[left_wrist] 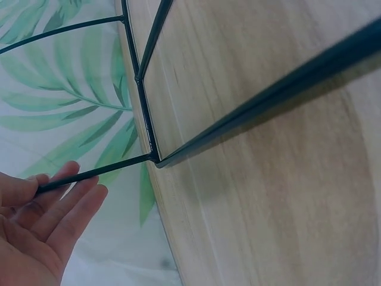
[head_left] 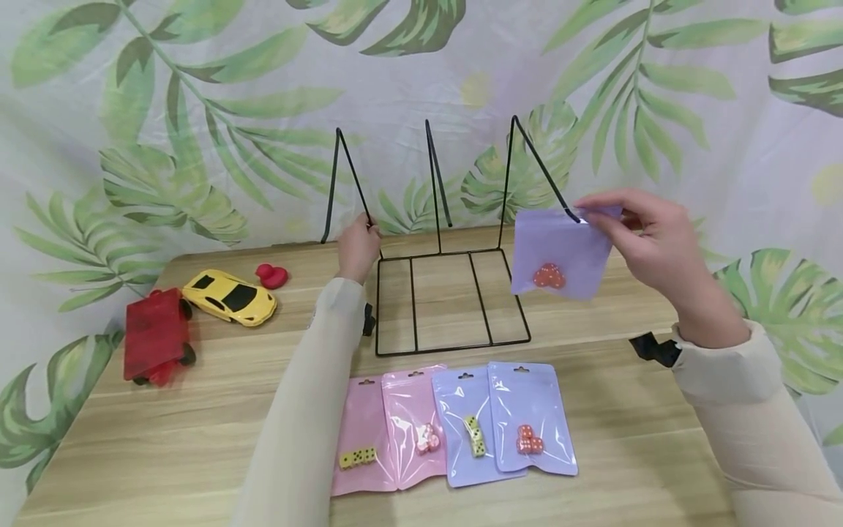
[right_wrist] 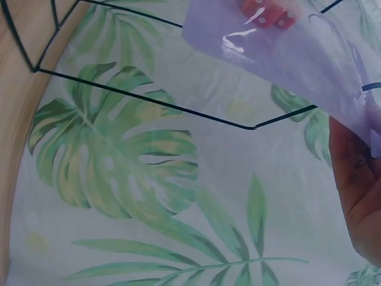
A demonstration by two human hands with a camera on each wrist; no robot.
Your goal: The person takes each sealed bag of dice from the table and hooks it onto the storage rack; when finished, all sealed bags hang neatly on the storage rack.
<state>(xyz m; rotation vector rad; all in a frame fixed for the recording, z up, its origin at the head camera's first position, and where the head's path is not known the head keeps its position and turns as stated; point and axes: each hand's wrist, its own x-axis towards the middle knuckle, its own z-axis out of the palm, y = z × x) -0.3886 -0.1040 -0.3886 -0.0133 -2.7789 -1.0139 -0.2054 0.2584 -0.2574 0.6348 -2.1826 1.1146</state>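
- Nearest, bottom centre: four flat packets in a row on the wood-look table (head_left: pixel 632 439). Left to right: pink packet with yellow dice (head_left: pixel 365 424), pink packet with pinkish dice (head_left: pixel 405 406), blue packet with yellow dice (head_left: pixel 457 402), blue packet with orange-red dice (head_left: pixel 530 399). The last overlaps its neighbour.
- Right of centre: right hand (head_left: pixel 658 238) pinching the purple bag (head_left: pixel 576 256) by its upper right corner. Thumb and finger together on the film, gap about the bag's thickness.
- Bag hangs left of and below those fingertips, orange-red dice at its bottom, off the table.
- Right prong (head_left: pixel 549 179) of the rack crosses the bag's top edge, tip just beside the fingertips. Right wrist view: wire meets the film and shows again beyond it. Can't tell if it's through a hole.
- Centre: black wire rack (head_left: pixel 479 293), base on table, three uprights bent over into prongs.
- Left hand (head_left: pixel 358 251), left of the rack: thumb and fingers on the left upright, wire between them, fingers only lightly bent in the left wrist view. Bag well apart from it.
- Left of frame: red toy vehicle (head_left: pixel 156 333), yellow toy car (head_left: pixel 230 296), small red figure (head_left: pixel 271 276).
- Farthest: leaf-print backdrop (head_left: pixel 395 88).
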